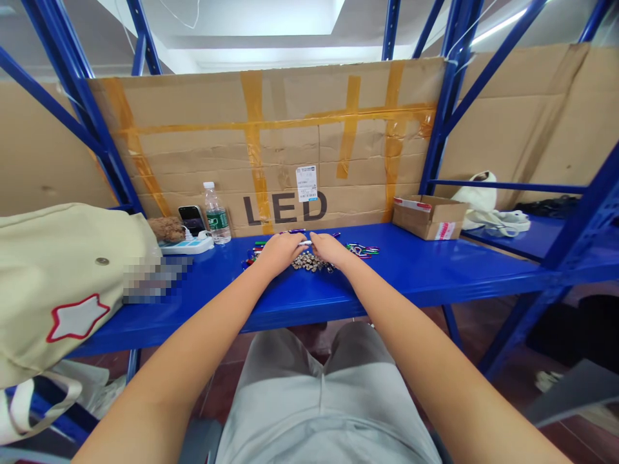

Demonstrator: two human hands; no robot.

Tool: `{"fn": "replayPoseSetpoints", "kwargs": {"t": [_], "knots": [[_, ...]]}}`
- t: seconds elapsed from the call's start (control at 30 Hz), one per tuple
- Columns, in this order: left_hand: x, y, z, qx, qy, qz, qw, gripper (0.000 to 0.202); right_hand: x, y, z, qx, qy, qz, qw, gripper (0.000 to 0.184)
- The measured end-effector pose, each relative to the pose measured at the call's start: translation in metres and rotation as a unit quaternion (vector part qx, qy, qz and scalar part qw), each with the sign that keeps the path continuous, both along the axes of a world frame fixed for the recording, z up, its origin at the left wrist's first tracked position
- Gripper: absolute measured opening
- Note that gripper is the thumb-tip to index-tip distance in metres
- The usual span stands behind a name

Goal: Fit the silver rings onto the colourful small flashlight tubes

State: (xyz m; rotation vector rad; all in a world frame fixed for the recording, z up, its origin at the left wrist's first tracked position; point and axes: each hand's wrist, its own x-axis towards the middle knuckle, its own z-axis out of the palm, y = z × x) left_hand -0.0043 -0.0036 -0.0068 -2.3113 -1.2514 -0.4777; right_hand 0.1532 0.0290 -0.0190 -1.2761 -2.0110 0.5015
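Observation:
Both my hands reach out over the blue shelf and meet near its middle. My left hand (280, 252) is closed, its fingertips pinching a small white stick-like piece (305, 243). From the other side my right hand (329, 249) is closed around the same piece's other end. Too little of it shows to name its kind. Just below the fingers lies a heap of small silvery metal parts (308, 261). Slim, shiny coloured pieces (362, 251) in red, green, blue and purple are spread right of my right hand, and similar ones lie partly hidden behind my left.
A cream bag (72, 258) with a star patch stands at the left. Behind it are a power strip (188, 245), a phone (192, 220) and a water bottle (217, 214). An open cardboard box (428, 217) sits back right. Taped cardboard (203, 154) walls the rear.

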Motion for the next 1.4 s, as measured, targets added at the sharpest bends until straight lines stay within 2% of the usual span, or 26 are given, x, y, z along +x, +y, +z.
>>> {"fn": "replayPoseSetpoints", "kwargs": {"t": [0.17, 0.3, 0.37, 0.47, 0.57, 0.83, 1.0, 1.2, 1.3, 1.4], "knots": [[-0.004, 0.007, -0.003, -0.031, -0.006, -0.025, 0.999, 0.030, 0.000, -0.002, 0.002, 0.037, -0.029, -0.003, 0.999, 0.049], [-0.006, 0.011, -0.005, -0.098, -0.113, -0.087, 0.985, 0.040, 0.001, -0.002, 0.005, 0.130, -0.069, -0.013, 0.989, 0.041], [-0.007, 0.011, -0.004, -0.133, -0.170, -0.104, 0.971, 0.037, 0.001, -0.001, 0.005, 0.162, -0.085, -0.022, 0.983, 0.038], [-0.007, 0.011, -0.003, -0.171, -0.258, -0.090, 0.946, 0.027, 0.000, -0.002, 0.003, 0.168, -0.106, -0.045, 0.979, 0.038], [-0.008, 0.010, -0.002, -0.177, -0.313, -0.085, 0.929, 0.026, -0.001, -0.002, 0.002, 0.163, -0.117, -0.053, 0.978, 0.039], [-0.013, 0.018, -0.001, -0.171, -0.267, -0.087, 0.944, 0.041, -0.003, 0.001, -0.001, 0.183, -0.134, -0.038, 0.973, 0.039], [-0.016, 0.025, -0.004, -0.214, -0.279, -0.051, 0.935, 0.049, -0.004, 0.000, -0.001, 0.195, -0.176, -0.051, 0.964, 0.039], [-0.016, 0.023, -0.008, -0.174, -0.313, -0.100, 0.928, 0.034, -0.004, 0.002, -0.001, 0.170, -0.131, -0.030, 0.976, 0.040], [-0.015, 0.021, -0.007, -0.154, -0.312, -0.102, 0.932, 0.030, -0.004, 0.004, -0.001, 0.167, -0.119, -0.023, 0.978, 0.041], [-0.015, 0.018, -0.004, -0.166, -0.308, -0.100, 0.931, 0.029, -0.003, 0.003, -0.001, 0.165, -0.126, -0.026, 0.978, 0.040]]}}
